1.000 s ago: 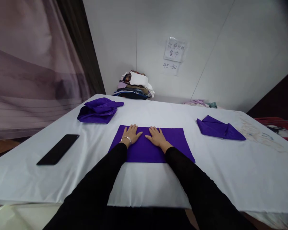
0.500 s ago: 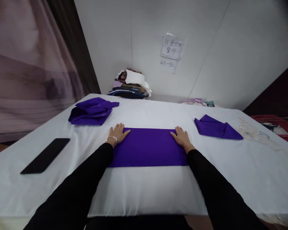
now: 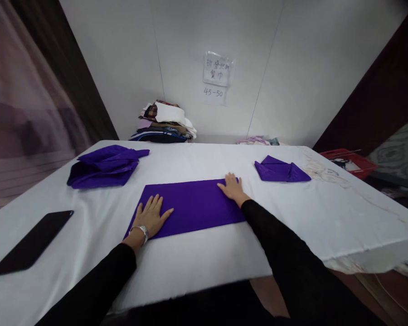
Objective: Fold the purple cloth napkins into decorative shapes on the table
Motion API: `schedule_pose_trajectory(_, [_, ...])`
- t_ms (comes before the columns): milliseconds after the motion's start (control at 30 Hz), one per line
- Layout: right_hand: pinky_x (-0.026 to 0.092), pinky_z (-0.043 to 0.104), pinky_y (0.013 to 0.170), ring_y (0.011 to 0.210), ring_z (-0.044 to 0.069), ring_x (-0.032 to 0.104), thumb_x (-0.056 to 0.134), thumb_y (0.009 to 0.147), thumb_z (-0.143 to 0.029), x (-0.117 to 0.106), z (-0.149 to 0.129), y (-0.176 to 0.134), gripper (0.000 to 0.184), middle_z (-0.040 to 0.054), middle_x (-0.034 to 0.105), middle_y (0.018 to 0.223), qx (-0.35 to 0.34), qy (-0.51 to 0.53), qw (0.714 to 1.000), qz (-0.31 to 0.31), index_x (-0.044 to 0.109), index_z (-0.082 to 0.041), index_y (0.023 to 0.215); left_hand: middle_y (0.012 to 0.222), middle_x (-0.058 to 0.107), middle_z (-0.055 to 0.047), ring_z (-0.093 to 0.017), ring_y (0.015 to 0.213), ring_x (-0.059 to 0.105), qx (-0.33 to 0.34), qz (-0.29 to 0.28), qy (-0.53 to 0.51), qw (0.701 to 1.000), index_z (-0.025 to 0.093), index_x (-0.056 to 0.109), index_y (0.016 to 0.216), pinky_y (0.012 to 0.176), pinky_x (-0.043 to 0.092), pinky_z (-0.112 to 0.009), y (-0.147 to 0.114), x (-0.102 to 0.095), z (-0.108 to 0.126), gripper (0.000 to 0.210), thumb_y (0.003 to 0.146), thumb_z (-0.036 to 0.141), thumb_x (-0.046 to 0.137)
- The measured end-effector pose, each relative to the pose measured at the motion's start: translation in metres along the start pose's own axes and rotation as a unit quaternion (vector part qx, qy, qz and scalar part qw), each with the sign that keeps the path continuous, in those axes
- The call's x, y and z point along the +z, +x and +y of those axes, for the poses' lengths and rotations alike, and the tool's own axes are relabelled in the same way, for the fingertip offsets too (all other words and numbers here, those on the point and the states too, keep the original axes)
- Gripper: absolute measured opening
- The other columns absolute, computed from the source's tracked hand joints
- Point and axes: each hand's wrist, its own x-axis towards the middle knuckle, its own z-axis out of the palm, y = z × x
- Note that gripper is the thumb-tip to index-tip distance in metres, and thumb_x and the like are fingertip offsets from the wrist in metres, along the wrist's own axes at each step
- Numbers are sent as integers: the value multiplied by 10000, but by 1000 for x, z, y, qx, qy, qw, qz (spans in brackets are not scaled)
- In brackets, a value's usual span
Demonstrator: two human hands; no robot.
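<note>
A purple cloth napkin (image 3: 193,208), folded into a flat rectangle, lies in front of me on the white tablecloth (image 3: 207,258). My left hand (image 3: 152,215) rests flat on its left part with the fingers spread. At the far right corner, my right hand (image 3: 233,187) lies palm down, fingers apart. Neither hand grips anything. A folded purple napkin (image 3: 280,171) with pointed ends sits to the right, beyond my right hand. On the far left is a loose heap of purple cloth (image 3: 105,167).
A black flat slab (image 3: 34,242), perhaps a phone, lies at the left. Behind the table are a pile of folded clothes (image 3: 166,122) and some pink cloth (image 3: 255,141). Paper signs (image 3: 218,70) hang on the wall. A red basket (image 3: 363,165) stands beyond the right edge.
My left hand has slid from the napkin's far left corner toward me, onto its left part. My right hand stays near the far right corner. The view has turned to the right.
</note>
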Motion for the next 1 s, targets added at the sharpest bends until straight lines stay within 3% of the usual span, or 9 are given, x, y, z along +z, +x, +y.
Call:
schedule_pose_trajectory(100, [27,456,1096,1384,241,63,226,866,-646,23,-71,-25,775,102,149,1508,-108,18,994,-10,220,-110,1425,1496,216,-82,-261,1383,126,3,3,3,1000,126,275,1416,1093,148,-493,3,-1,-1,742,835,587,245])
schedule_pose_trajectory(167, [40,494,1092,1387,247,64,224,861,-642,42,-113,-43,772,114,147,1504,-212,37,976,-38,219,-118,1427,1495,218,-81,-261,1382,135,3,1,6,1000,130,271,1418,1091,153,-494,2,-2,1,723,838,561,256])
schedule_pose_trajectory(267, [27,473,1098,1389,224,69,148,868,-631,57,-136,-61,743,74,161,1504,-274,31,960,-47,210,-151,1432,1499,204,-71,-252,1383,133,-1,-12,13,1000,131,257,1422,1093,155,-485,1,-4,2,708,842,535,259])
schedule_pose_trajectory(367, [22,440,1100,1384,242,93,140,865,-645,49,-101,-65,756,72,177,1501,-233,29,972,-21,239,-147,1425,1502,197,-67,-248,1385,120,-2,-13,11,1000,119,255,1422,1097,147,-482,1,-5,3,715,845,542,237])
schedule_pose_trajectory(600, [45,456,1090,1387,233,76,175,881,-620,13,40,-73,739,96,145,1511,1,-38,999,-17,195,-136,1438,1499,209,-77,-258,1384,123,9,1,0,1000,112,267,1417,1095,150,-496,3,-1,0,728,845,561,234])
schedule_pose_trajectory(767, [49,458,1089,1387,223,72,170,886,-612,14,60,-81,726,97,143,1511,17,-55,998,-8,196,-141,1438,1496,200,-120,-288,1379,128,-4,-14,-20,1000,85,280,1405,1081,145,-529,3,-7,4,743,852,579,230])
schedule_pose_trajectory(867, [64,473,1085,1386,227,82,168,884,-614,16,58,-80,727,102,152,1509,16,-58,998,-7,202,-143,1437,1500,167,-145,-322,1377,112,-7,-12,-29,999,86,267,1409,1066,114,-580,-1,-11,36,816,830,656,193])
schedule_pose_trajectory(900, [68,477,1085,1386,228,84,167,886,-610,17,58,-79,723,102,155,1509,17,-61,998,-8,202,-142,1437,1511,154,-95,-289,1386,86,7,-9,-32,999,143,256,1420,1087,83,-547,-3,-11,54,809,819,680,190])
schedule_pose_trajectory(1000, [86,483,1083,1385,230,89,168,897,-576,19,61,-79,697,101,157,1508,19,-76,997,-7,202,-135,1436,1509,160,-96,-285,1388,69,113,-12,-82,990,161,235,1432,1096,64,-530,-9,-8,117,830,808,703,150])
